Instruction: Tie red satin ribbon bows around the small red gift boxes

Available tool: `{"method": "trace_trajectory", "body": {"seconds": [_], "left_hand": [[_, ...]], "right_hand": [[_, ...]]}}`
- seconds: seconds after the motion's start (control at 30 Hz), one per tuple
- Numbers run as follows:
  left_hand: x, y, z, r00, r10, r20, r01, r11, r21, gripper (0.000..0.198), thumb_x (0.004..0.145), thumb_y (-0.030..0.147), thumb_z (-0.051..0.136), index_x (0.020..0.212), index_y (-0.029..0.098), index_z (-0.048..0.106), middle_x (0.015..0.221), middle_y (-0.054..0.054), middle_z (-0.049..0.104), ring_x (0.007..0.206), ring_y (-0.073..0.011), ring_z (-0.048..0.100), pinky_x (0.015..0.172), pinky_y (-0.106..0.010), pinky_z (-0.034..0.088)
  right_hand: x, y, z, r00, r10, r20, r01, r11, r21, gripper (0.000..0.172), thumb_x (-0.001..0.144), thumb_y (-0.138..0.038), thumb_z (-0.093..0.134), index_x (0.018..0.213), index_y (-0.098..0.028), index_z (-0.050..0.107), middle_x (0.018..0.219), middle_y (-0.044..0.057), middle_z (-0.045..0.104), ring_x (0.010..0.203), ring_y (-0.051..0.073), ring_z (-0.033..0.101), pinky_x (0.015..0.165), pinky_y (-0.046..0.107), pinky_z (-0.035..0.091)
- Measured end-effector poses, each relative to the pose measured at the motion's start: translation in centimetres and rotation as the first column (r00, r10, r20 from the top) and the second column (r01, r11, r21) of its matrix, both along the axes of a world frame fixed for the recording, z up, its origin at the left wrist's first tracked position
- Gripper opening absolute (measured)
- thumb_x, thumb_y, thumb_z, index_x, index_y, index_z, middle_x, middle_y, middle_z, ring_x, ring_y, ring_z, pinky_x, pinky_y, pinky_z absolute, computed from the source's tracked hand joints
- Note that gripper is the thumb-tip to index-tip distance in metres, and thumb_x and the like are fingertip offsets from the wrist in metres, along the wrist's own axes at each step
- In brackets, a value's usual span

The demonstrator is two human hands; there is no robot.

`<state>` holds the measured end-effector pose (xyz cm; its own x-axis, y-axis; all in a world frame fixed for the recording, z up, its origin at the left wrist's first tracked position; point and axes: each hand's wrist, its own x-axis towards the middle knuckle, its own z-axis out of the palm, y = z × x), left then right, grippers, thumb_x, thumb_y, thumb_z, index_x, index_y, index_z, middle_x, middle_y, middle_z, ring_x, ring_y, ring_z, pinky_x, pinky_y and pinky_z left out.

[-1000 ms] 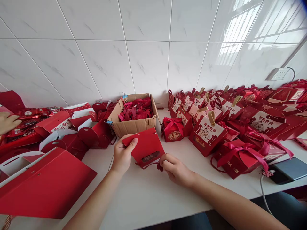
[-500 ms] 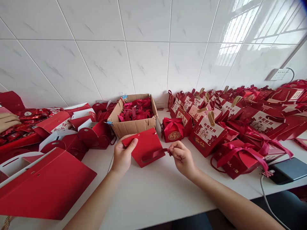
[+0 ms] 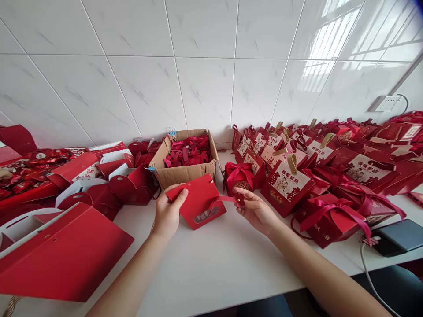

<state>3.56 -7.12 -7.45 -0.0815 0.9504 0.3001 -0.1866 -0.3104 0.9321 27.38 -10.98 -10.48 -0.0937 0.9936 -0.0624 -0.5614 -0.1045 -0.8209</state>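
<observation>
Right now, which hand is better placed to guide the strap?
The right hand, probably: it holds the strap by its end, while the left hand holds the red box by its left corner.

A wall (image 3: 205, 26) of large white tiles (image 3: 139, 31) with faint grey veining (image 3: 76, 95) rises along the far side of a white desk (image 3: 198, 273). At the right, its glossy surface reflects bright, bar-striped light (image 3: 330, 37) above a white socket panel (image 3: 385, 104) with a dark cable (image 3: 406, 100).

White table (image 3: 205, 273) under red boxes (image 3: 284, 189), cardboard carton (image 3: 185, 176)
</observation>
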Motion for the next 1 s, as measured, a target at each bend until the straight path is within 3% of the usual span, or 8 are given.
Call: {"method": "trace_trajectory", "body": {"seconds": [0.13, 0.27, 0.4, 0.6, 0.7, 0.87, 1.0], "left_hand": [[-0.4, 0.4, 0.4, 0.998, 0.057, 0.01, -0.057, 0.998, -0.026, 0.032, 0.065, 0.038, 0.074, 0.087, 0.017, 0.065, 0.09, -0.004, 0.067, 0.084, -0.0199, 0.062, 0.072, -0.03, 0.05], [-1.0, 1.2, 0.6, 0.987, 0.14, 0.082, -0.139, 0.99, -0.022, 0.031, 0.064, 0.036, 0.075, 0.086, 0.017, 0.064, 0.086, -0.003, 0.066, 0.08, -0.0169, 0.061, 0.069, -0.027, 0.05], [-1.3, 1.5, 0.6, 0.981, 0.149, 0.124, -0.148, 0.989, -0.019, 0.029, 0.064, 0.033, 0.076, 0.085, 0.017, 0.065, 0.086, -0.003, 0.065, 0.08, -0.0151, 0.06, 0.068, -0.025, 0.05], [-1.1, 1.3, 0.5, 0.987, 0.129, 0.098, -0.128, 0.992, -0.015, 0.028, 0.065, 0.033, 0.075, 0.084, 0.017, 0.064, 0.085, -0.002, 0.065, 0.08, -0.0146, 0.06, 0.069, -0.024, 0.05], [-1.1, 1.3, 0.4, 0.988, 0.128, 0.09, -0.127, 0.992, -0.011, 0.028, 0.065, 0.034, 0.075, 0.084, 0.016, 0.065, 0.086, -0.003, 0.065, 0.08, -0.0148, 0.06, 0.069, -0.025, 0.049], [-1.1, 1.2, 0.4, 0.99, 0.12, 0.072, -0.119, 0.993, -0.016, 0.029, 0.065, 0.035, 0.075, 0.085, 0.017, 0.064, 0.086, -0.003, 0.065, 0.079, -0.0159, 0.06, 0.069, -0.027, 0.049], [-1.0, 1.1, 0.6, 0.99, 0.122, 0.067, -0.12, 0.992, -0.034, 0.029, 0.064, 0.036, 0.075, 0.084, 0.018, 0.064, 0.084, -0.001, 0.065, 0.079, -0.0161, 0.06, 0.07, -0.028, 0.049]], "right_hand": [[0.5, 0.1, 0.3, 0.967, 0.081, -0.243, -0.127, 0.975, -0.181, 0.038, 0.065, -0.009, 0.064, 0.101, -0.023, 0.062, 0.075, -0.001, 0.062, 0.068, 0.01, 0.06, 0.065, 0.022, 0.047], [0.4, 0.2, 0.3, 0.979, 0.022, -0.205, -0.079, 0.959, -0.273, 0.032, 0.067, -0.006, 0.06, 0.096, -0.021, 0.063, 0.075, 0.001, 0.064, 0.069, 0.013, 0.063, 0.061, 0.023, 0.048], [0.2, 0.7, -0.4, 0.983, -0.08, -0.165, 0.017, 0.937, -0.35, 0.018, 0.074, -0.009, 0.055, 0.087, -0.017, 0.065, 0.071, 0.003, 0.064, 0.063, 0.013, 0.062, 0.06, 0.025, 0.051], [0.3, 1.2, -0.8, 0.963, -0.2, -0.179, 0.129, 0.93, -0.345, 0.012, 0.081, -0.024, 0.057, 0.074, -0.016, 0.064, 0.073, 0.003, 0.067, 0.063, 0.011, 0.061, 0.065, 0.027, 0.055], [0.2, 1.2, -0.8, 0.959, -0.225, -0.173, 0.16, 0.932, -0.325, 0.001, 0.074, -0.017, 0.066, 0.073, -0.017, 0.066, 0.076, 0.002, 0.069, 0.07, 0.011, 0.064, 0.072, 0.025, 0.055], [-0.2, 1.1, -1.1, 0.974, -0.175, -0.147, 0.126, 0.948, -0.292, 0.01, 0.066, -0.009, 0.073, 0.074, -0.013, 0.069, 0.08, 0.002, 0.071, 0.078, 0.01, 0.066, 0.079, 0.019, 0.054], [-0.2, 0.9, -1.3, 0.987, -0.107, -0.119, 0.072, 0.961, -0.265, 0.017, 0.062, -0.015, 0.078, 0.078, -0.013, 0.07, 0.076, 0.002, 0.071, 0.071, 0.009, 0.066, 0.071, 0.016, 0.055]]}}
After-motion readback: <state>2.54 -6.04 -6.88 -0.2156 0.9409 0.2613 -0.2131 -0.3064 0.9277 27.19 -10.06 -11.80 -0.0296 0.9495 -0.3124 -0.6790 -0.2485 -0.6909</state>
